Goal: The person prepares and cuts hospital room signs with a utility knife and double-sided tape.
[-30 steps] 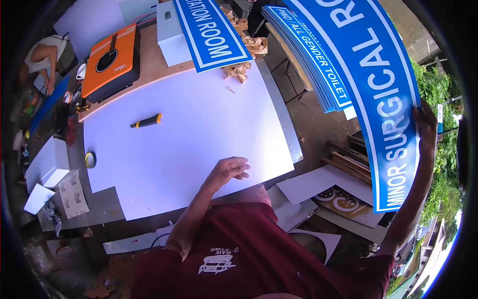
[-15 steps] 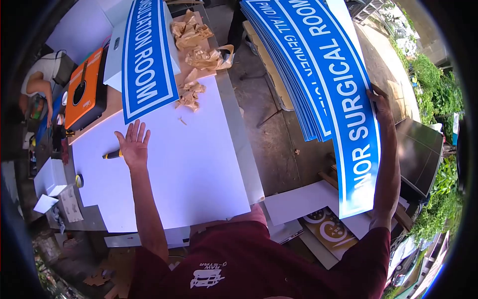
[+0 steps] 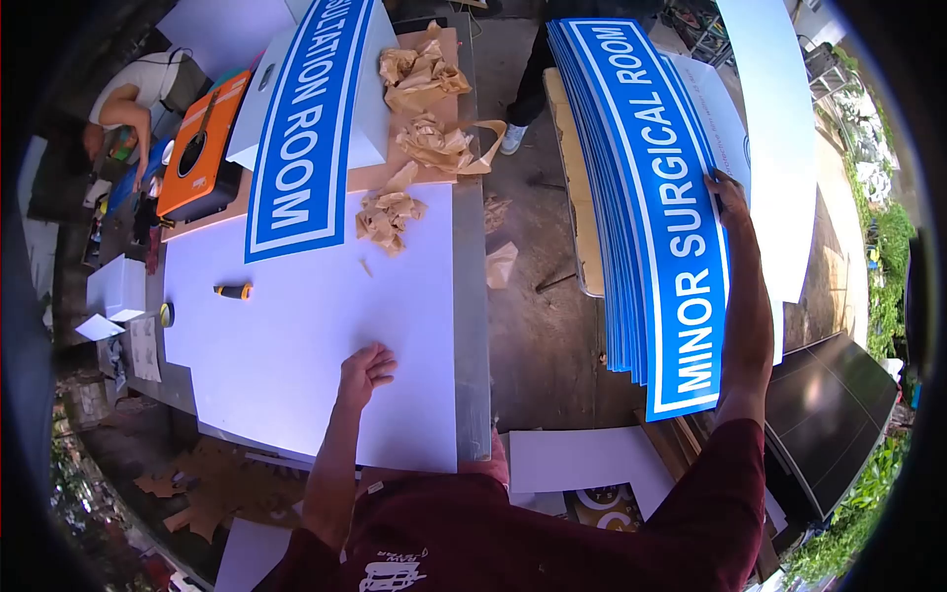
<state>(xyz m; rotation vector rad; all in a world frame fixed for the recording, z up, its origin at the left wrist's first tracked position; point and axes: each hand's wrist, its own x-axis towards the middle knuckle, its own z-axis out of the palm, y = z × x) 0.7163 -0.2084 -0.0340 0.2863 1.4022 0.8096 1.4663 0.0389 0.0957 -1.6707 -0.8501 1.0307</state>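
Note:
My right hand [image 3: 730, 200] grips the right edge of a long blue sign [image 3: 681, 237] lettered "MINOR SURGICAL ROOM" in white. This sign lies over a stack of blue sign panels [image 3: 619, 296], whose edges show on its left. My left hand [image 3: 367, 373] hovers over the white sheet [image 3: 296, 345] on the table, empty, its fingers loosely bent. Farther up the table, another blue sign [image 3: 306, 148], reading "...SULTATION ROOM", leans across a white box [image 3: 370, 109]. A yellow-and-black cutter [image 3: 233, 292] rests on the sheet, left of my left hand.
Crumpled brown paper [image 3: 424, 79] covers the table's far right. An orange guitar-shaped case [image 3: 202, 148] and a tape roll [image 3: 167, 315] lie at left. Another person [image 3: 138, 94] bends down beyond. A tall white panel [image 3: 774, 148] stands right of the stack; a dark panel [image 3: 834, 419] leans lower right.
My left hand has moved down and right, from spread fingers to a loose curl. The minor surgical sign has shifted down-left onto the stack, now covering the "PWD / ALL GENDER" sign.

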